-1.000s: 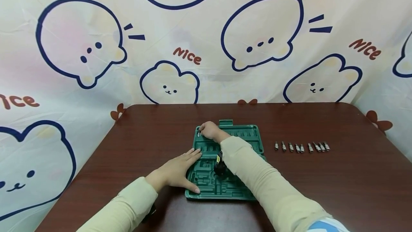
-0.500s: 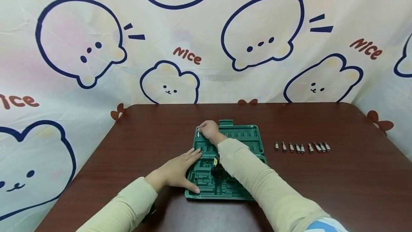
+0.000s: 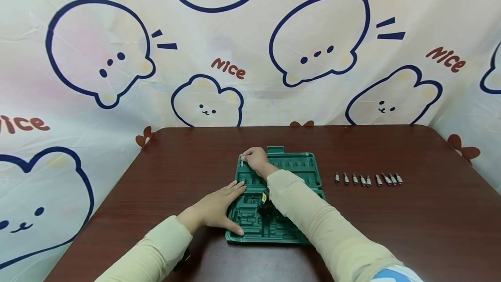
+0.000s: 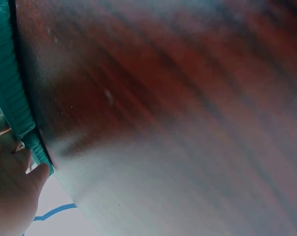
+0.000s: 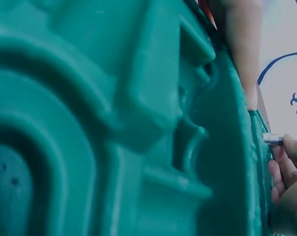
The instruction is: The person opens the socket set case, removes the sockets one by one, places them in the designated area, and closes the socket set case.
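Observation:
A green plastic tool case [image 3: 270, 234] lies unfolded on the table, with moulded recesses in both halves. At the far left corner of its upper half, my right hand [image 3: 256, 160] pinches a small silver socket [image 5: 272, 139], which stands against the case in the right wrist view. My left hand [image 3: 215, 207] rests with spread, straight fingers on the case's left edge. That hand [image 4: 13, 182] also shows at the lower left of the left wrist view, touching the rim. Part of the lower half is hidden under my right sleeve and the black wrist camera [image 3: 266, 208].
Several small silver sockets [image 3: 368, 180] stand in a loose row on the table to the right of the case. The dark brown table [image 3: 391, 229] reaches back to a printed cloth backdrop [image 3: 258, 99] with cartoon outlines.
My right hand has shifted very slightly at the case's far left corner, with the wrist and forearm turning a little. The left hand stays where it was.

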A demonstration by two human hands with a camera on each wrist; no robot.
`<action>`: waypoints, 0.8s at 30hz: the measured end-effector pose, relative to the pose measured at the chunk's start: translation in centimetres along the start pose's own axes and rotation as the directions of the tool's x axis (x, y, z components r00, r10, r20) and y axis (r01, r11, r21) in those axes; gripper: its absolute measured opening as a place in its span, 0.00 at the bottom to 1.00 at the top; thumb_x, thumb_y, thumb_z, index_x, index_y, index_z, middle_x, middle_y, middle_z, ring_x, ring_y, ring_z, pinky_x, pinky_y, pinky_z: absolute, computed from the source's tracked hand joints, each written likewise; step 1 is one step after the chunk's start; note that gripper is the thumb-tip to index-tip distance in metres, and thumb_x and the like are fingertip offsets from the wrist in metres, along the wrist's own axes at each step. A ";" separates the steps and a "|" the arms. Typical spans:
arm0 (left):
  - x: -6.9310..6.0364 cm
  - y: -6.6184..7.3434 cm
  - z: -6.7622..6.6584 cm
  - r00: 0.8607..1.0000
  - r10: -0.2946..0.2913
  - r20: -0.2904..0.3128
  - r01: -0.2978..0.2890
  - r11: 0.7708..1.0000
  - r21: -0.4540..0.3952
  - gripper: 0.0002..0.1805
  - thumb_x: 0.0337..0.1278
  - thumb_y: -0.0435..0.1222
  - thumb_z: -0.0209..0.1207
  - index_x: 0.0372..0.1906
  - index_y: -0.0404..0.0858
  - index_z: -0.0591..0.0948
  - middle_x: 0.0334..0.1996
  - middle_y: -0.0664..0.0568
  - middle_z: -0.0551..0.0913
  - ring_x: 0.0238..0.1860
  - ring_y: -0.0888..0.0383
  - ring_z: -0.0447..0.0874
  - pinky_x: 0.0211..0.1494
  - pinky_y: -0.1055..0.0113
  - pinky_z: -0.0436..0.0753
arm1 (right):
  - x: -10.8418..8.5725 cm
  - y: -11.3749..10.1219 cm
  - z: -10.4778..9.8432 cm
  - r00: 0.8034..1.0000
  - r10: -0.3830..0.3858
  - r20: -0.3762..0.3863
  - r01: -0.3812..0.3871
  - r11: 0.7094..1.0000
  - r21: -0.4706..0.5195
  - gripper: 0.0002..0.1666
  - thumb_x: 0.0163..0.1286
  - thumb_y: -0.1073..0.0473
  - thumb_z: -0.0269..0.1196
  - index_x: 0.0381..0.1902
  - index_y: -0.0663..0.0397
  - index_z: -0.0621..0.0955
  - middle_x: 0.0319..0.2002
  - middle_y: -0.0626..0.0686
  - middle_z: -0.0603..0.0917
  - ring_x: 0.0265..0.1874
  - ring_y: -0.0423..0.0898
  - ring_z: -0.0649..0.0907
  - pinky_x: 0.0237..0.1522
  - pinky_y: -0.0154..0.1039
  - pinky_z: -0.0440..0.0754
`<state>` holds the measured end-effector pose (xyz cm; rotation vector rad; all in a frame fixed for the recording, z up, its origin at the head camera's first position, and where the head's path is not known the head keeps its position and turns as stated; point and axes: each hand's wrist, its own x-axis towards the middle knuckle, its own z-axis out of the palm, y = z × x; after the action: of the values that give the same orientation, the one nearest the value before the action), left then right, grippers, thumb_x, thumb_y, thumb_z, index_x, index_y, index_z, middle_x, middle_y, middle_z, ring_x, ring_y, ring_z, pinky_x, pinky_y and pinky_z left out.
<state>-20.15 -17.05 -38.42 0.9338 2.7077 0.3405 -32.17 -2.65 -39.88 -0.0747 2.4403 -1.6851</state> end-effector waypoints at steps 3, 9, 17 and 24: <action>0.0 0.0 0.1 1.000 0.002 0.003 -0.002 1.000 -0.003 0.60 0.24 0.70 0.53 0.66 0.41 0.51 0.66 0.55 0.45 0.65 0.56 0.38 0.59 0.55 0.57 | 0.1 0.3 0.0 1.000 0.001 -0.005 -0.001 1.000 0.003 0.06 0.60 0.65 0.57 0.33 0.61 0.80 0.37 0.54 0.79 0.35 0.48 0.77 0.31 0.38 0.75; 0.0 -0.1 0.0 1.000 -0.008 0.008 0.008 1.000 0.004 0.60 0.24 0.71 0.53 0.67 0.42 0.50 0.66 0.55 0.44 0.65 0.57 0.37 0.59 0.56 0.57 | 0.2 0.4 -0.2 1.000 -0.003 -0.027 0.005 0.996 0.087 0.07 0.62 0.64 0.55 0.33 0.60 0.80 0.35 0.54 0.78 0.34 0.48 0.76 0.33 0.39 0.74; 0.0 0.1 -0.1 1.000 -0.005 0.007 0.005 1.000 0.005 0.60 0.24 0.71 0.53 0.67 0.42 0.50 0.66 0.55 0.44 0.65 0.56 0.37 0.59 0.55 0.57 | 0.0 -0.1 -1.9 0.998 -0.061 0.006 0.059 0.984 0.168 0.07 0.63 0.62 0.55 0.36 0.59 0.77 0.37 0.54 0.76 0.38 0.49 0.75 0.38 0.42 0.73; 0.0 0.1 -0.1 1.000 -0.005 0.007 0.005 0.999 0.035 0.61 0.24 0.71 0.53 0.66 0.41 0.50 0.66 0.54 0.46 0.65 0.55 0.38 0.59 0.55 0.56 | -0.6 -1.0 -4.1 1.000 -0.011 0.015 0.007 0.967 0.256 0.07 0.63 0.61 0.54 0.36 0.59 0.75 0.37 0.55 0.74 0.39 0.50 0.75 0.44 0.45 0.72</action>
<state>-20.08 -16.99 -38.27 0.9355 2.7177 0.2891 -32.34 0.87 -37.45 -0.0650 2.1908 -1.9788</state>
